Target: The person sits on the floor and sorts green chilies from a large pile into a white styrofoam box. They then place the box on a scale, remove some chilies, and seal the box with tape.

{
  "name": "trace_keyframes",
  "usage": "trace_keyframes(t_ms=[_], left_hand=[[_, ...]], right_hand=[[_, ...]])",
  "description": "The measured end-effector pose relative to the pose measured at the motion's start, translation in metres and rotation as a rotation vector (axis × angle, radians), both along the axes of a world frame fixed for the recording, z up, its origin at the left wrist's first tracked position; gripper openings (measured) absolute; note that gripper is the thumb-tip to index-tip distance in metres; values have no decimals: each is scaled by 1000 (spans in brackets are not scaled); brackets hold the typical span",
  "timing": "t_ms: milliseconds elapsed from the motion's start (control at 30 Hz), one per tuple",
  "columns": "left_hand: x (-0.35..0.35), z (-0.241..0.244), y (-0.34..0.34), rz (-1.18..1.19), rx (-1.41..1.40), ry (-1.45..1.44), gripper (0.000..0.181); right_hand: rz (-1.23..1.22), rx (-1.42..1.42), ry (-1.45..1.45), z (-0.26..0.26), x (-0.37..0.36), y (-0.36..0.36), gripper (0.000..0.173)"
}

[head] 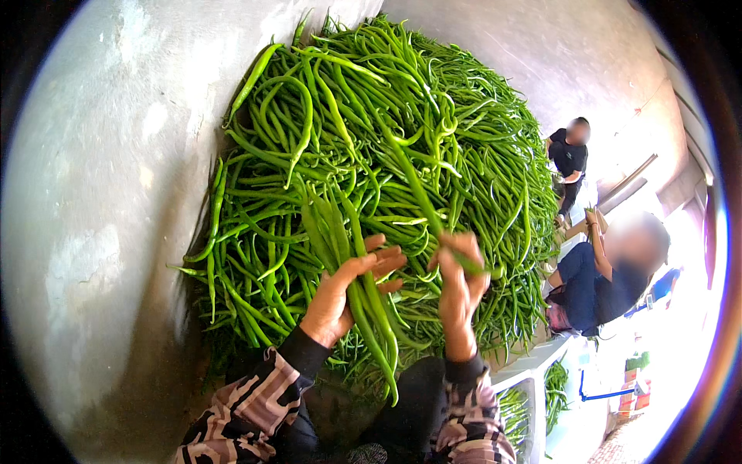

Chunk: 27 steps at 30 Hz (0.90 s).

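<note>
A large heap of long green chili peppers fills the middle of the view. Several long peppers lie in a bunch across my left hand, held between the thumb and the partly spread fingers above the heap. To its right, my right hand grips one long green pepper near its stem end, with the rest of it slanting up and left over the heap. The right hand is slightly blurred.
A grey wall borders the heap on the left. At the lower right stands a white crate with green peppers. One person in dark clothing sits right of the heap; another person in black is farther back.
</note>
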State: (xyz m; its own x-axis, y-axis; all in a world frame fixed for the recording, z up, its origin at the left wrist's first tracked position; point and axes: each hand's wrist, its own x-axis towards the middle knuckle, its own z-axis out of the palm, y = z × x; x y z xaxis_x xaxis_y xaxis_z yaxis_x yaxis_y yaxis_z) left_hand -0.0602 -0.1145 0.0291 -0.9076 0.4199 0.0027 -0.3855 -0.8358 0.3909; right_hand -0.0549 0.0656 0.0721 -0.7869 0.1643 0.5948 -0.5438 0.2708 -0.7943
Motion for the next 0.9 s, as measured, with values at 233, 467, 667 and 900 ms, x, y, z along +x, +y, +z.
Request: trace_keyframes(t_ms=[233,467,667,900], left_hand=[[2,6,13,-48,108,45,48],[12,10,2,76,-41,23,32],[11,16,-13,49,-184,11,35],[11,11,-21,1,-231,14,37]], right_hand=[[324,111,-328,-9,95,18,27],[90,255,-693,-7,-37,138,35],[-215,652,96,62,-260,72,55],[-512,1138,124,62,-381,18,49]])
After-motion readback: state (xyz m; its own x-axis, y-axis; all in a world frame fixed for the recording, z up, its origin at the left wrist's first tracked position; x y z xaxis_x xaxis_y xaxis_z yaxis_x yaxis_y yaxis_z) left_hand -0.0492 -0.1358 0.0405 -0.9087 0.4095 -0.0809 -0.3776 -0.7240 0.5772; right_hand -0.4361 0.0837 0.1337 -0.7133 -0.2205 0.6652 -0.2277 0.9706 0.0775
